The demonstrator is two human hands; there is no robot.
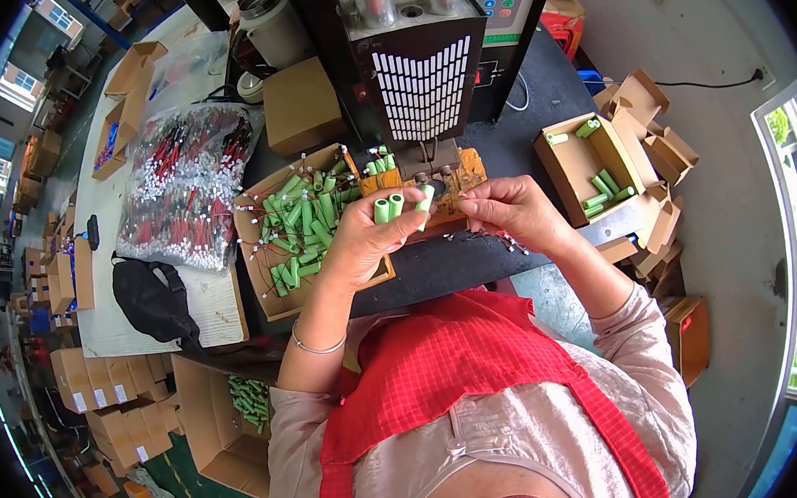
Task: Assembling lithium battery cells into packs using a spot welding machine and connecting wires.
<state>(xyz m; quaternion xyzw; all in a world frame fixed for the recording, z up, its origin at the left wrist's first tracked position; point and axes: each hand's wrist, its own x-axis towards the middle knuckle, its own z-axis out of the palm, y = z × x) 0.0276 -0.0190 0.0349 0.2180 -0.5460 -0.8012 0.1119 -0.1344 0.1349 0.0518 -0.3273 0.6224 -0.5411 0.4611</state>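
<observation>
In front of the machine, my left hand (371, 236) is closed around several green cylindrical battery cells (396, 203), their pale ends pointing up. One cell (425, 206) stands apart from the others, at the fingertips. Just to the right, my right hand (515, 212) pinches thumb and forefinger together; whatever lies between them is too small to make out. Thin wires with small white ends (506, 240) show below that hand. Behind both hands sits the orange base (474, 172) of the black press-like machine (423, 78), with a few green cells beside it.
Left of my hands, an open cardboard box (276, 301) holds many wired green cells. Beyond it lies a clear bag (183, 186) of red and black wires. A smaller cardboard box (618, 155) with several cells stands at right. A black pouch (151, 296) rests at far left.
</observation>
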